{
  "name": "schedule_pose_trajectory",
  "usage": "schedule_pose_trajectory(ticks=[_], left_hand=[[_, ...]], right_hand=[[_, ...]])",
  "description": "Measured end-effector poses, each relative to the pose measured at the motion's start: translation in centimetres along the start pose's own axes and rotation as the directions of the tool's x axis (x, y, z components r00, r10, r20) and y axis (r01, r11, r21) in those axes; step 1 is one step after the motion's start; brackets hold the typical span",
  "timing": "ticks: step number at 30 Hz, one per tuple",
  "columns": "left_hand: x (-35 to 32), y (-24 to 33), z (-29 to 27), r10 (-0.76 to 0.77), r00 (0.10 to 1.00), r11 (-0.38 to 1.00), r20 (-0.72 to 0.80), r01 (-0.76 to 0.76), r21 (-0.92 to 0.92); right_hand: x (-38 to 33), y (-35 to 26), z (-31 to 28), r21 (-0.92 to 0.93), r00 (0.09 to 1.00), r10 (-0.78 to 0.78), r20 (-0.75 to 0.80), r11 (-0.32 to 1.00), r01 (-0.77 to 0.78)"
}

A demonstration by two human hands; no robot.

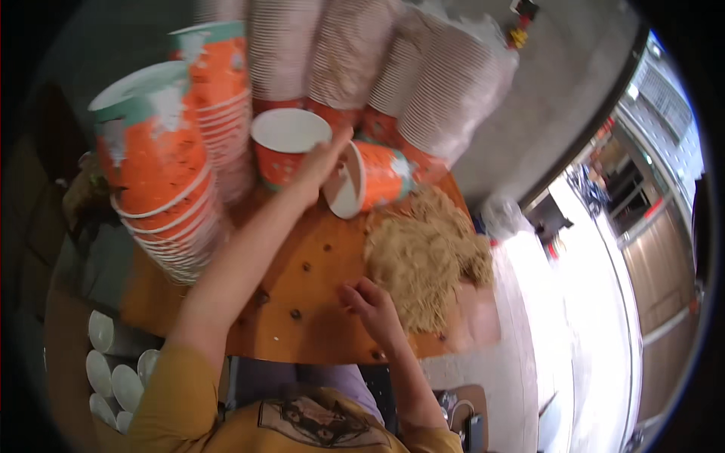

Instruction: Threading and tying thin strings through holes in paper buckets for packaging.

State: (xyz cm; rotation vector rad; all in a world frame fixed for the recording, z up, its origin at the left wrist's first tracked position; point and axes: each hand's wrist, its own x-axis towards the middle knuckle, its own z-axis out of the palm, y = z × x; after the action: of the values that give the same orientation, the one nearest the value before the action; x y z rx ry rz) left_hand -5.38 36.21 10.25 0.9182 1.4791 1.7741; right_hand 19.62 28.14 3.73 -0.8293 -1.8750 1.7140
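Observation:
My left hand stretches across the table to a tipped orange paper tub. Its fingers close on the tub's white rim, slightly blurred, and the mouth of the tub faces left. Just beside that hand stands an upright orange-red paper tub with a white inside. My right hand hovers over the near part of the table, fingers loosely curled and apart, with nothing seen in them. To its right lies a heap of tan, tangled, noodle-like strands.
Tall stacks of orange tubs rise at the left of the wooden table. Plastic-wrapped tub stacks line the far side. White-ended cylinders sit low at the left. Dark spots dot the tabletop.

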Motion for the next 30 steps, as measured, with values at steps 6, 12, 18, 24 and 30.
schedule_pose_trajectory(ticks=[6,12,18,24,30], left_hand=[[0.4,-0.7,4.1,0.137,0.99,0.99,-0.028,-0.136,0.034],[-9.9,1.5,-0.1,0.508,0.768,0.524,0.39,-0.635,0.569],[-18.0,3.1,-4.2,0.505,0.648,0.116,0.57,-0.705,0.699],[-20.5,1.5,-6.0,0.552,0.632,0.088,0.544,-0.693,0.716],[-21.1,1.2,-5.8,0.599,0.634,0.11,0.489,-0.67,0.734]], right_hand=[[-6.2,1.3,-5.7,-0.094,0.938,-0.056,-0.341,0.995,0.025],[-5.0,2.2,-12.0,-0.645,0.727,-0.435,-0.532,0.764,-0.014],[-3.0,0.8,-12.4,-0.855,0.82,-0.553,-0.15,0.489,0.174],[-2.9,1.4,-10.2,-0.82,0.826,-0.559,0.068,0.441,0.366],[-2.4,1.9,-8.7,-0.882,0.837,-0.543,0.065,0.361,0.303]])
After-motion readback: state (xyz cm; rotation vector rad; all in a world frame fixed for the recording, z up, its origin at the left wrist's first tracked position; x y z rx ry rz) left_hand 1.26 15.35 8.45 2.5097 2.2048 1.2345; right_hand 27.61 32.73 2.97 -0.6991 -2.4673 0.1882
